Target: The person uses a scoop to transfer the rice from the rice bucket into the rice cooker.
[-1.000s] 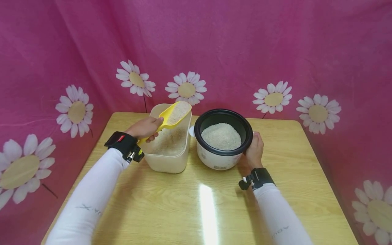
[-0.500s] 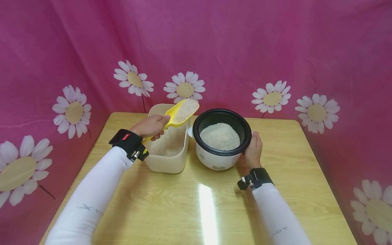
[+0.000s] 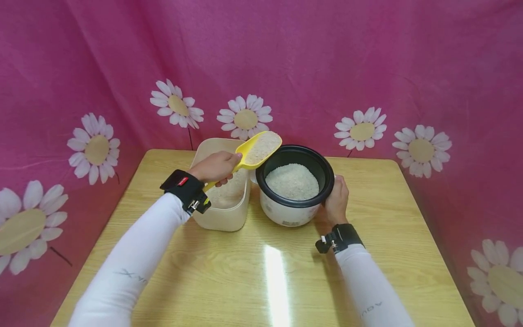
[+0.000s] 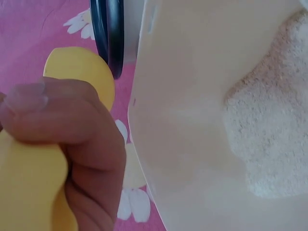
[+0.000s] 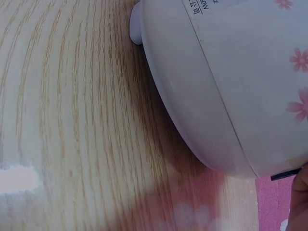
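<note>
With curled fingers my left hand (image 3: 216, 167) grips the handle of a yellow scoop (image 3: 245, 148), whose bowl is heaped with rice (image 3: 264, 145). The scoop hangs over the gap between a cream rice bin (image 3: 220, 220) and the left rim of a white rice cooker (image 3: 288, 213). A mound of rice (image 3: 293, 181) fills part of the cooker's black inner pot. More rice (image 4: 279, 120) lies in the bin, as the left wrist view shows. My right hand (image 3: 337, 200) holds the cooker's right side; the cooker hides part of its fingers. Only a sliver of it shows in the right wrist view.
Both vessels stand side by side towards the back of a wooden table (image 3: 220, 272). A pink curtain (image 3: 294, 59) with printed daisies encloses the table at the back and both sides. A bright light reflection falls on the tabletop in front of the cooker.
My left hand has carried the full scoop rightwards, from above the bin to the cooker's left rim. The right hand and the cooker have stayed in place.
</note>
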Available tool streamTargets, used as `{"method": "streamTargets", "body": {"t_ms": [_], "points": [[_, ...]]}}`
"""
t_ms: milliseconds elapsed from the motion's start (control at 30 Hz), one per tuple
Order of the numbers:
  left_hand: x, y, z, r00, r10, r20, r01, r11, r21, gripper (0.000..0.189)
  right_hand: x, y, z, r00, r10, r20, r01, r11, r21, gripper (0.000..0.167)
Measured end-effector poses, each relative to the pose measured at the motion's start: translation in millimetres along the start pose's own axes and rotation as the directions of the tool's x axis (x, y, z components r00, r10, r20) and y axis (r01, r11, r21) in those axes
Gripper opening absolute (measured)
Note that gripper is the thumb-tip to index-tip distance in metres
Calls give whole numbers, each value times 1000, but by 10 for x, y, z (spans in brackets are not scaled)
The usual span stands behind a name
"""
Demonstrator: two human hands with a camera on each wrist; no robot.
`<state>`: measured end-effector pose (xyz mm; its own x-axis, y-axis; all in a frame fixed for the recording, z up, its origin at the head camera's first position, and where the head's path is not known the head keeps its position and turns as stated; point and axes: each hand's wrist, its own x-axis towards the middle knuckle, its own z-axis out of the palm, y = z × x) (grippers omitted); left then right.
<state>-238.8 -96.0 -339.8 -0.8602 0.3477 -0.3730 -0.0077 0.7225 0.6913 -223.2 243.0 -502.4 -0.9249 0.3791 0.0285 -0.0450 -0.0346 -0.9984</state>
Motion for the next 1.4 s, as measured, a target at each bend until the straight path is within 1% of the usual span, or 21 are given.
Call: {"method": "streamTargets", "body": {"t_ms": [67, 200, 300, 433, 567, 667, 800, 867, 900, 1000, 1100, 1167, 1333, 1400], "points": [[11, 28, 14, 1000, 8, 5, -8, 1000, -4, 44, -22, -42, 9, 1000, 3, -1, -3, 1000, 12, 28], [34, 87, 44, 1000, 17, 9, -17, 1000, 3, 47, -61, -112, 26, 1000, -8, 8, 8, 1000, -10, 26], [55, 127, 66, 1000, 25, 5, -26, 1000, 16, 49, -57, -112, 31, 1000, -22, 12, 22, 999, -43, 25], [93, 166, 97, 999, 34, -10, -33, 999, 43, 50, -26, -67, 27, 1000, -25, 12, 25, 999, -45, 26], [142, 197, 130, 999, 40, -36, -36, 993, 115, 50, -46, -93, 21, 1000, -21, 19, 21, 1000, -19, 29], [169, 221, 157, 998, 37, -54, -27, 985, 172, 48, -92, -167, 22, 1000, -22, 17, 22, 999, -33, 28], [181, 252, 189, 997, 35, -70, -19, 975, 221, 45, -143, -249, 26, 1000, -19, 20, 21, 998, -64, 27], [181, 265, 205, 995, 55, -80, -34, 970, 241, 45, -154, -267, 26, 999, -20, 25, 22, 997, -73, 27], [182, 271, 213, 993, 76, -88, -51, 964, 259, 46, -159, -275, 27, 999, -27, 19, 28, 996, -84, 27], [184, 283, 240, 985, 129, -113, -90, 950, 299, 46, -165, -286, 28, 999, -47, 7, 47, 993, -105, 28], [182, 295, 265, 977, 164, -135, -111, 936, 333, 46, -165, -289, 26, 998, -60, -4, 59, 990, -127, 29], [181, 307, 280, 974, 170, -152, -109, 932, 346, 46, -162, -280, 18, 999, -54, 1, 53, 992, -118, 29], [186, 360, 314, 968, 171, -183, -88, 916, 393, 47, -7, -9, -14, 998, -57, -18, 54, 992, -117, 29], [190, 383, 325, 970, 165, -182, -79, 912, 403, 47, 50, 99, -22, 997, -66, -27, 63, 991, -119, 30]]}}
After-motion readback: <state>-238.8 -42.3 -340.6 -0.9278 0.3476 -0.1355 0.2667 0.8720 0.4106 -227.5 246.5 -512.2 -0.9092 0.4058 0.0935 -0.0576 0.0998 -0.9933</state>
